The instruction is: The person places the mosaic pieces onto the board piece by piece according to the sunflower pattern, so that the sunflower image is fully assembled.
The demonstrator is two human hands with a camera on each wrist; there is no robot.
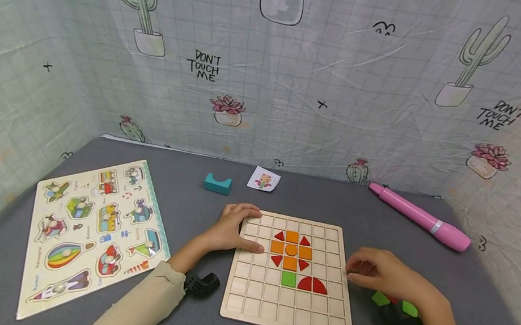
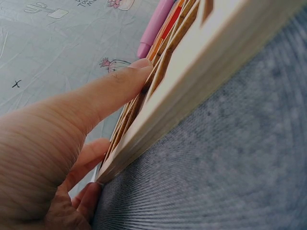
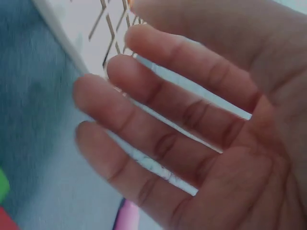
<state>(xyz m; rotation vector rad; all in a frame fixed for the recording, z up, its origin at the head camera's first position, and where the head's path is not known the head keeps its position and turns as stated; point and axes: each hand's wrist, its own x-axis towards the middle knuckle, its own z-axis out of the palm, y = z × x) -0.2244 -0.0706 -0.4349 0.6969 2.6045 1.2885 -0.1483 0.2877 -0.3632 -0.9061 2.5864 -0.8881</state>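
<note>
Evidently, the left hand (image 1: pixel 230 230) steadies the gridded board (image 1: pixel 262 306) at the middle of the tabletop (image 1: pixel 187 323): its grip holds the far left corner, thumb flat over the cells, fingers along the edge, probably so the board cannot slide. The right hand (image 1: pixel 377 268) hovers just beside the opposite edge, its grip loose and the palm bare, near spare pieces (image 1: pixel 409 309) partly hidden below the wrist, likely kept there for easy reach. A small paper card (image 1: pixel 264 180) lies beyond the board, perhaps to stay in sight. The board looks like pale, smooth wood with raised grid lines; in its cells, flat orange squares (image 1: pixel 291 237) surround an orange disc (image 1: pixel 290 250), with red triangles (image 1: pixel 305 241) at the corners. Below, a green square (image 1: pixel 289 279) sits beside two red quarter-rounds (image 1: pixel 319 286). The grey tabletop cover has a woven texture, and the teal block (image 1: pixel 217 188) has a curved notch.
</note>
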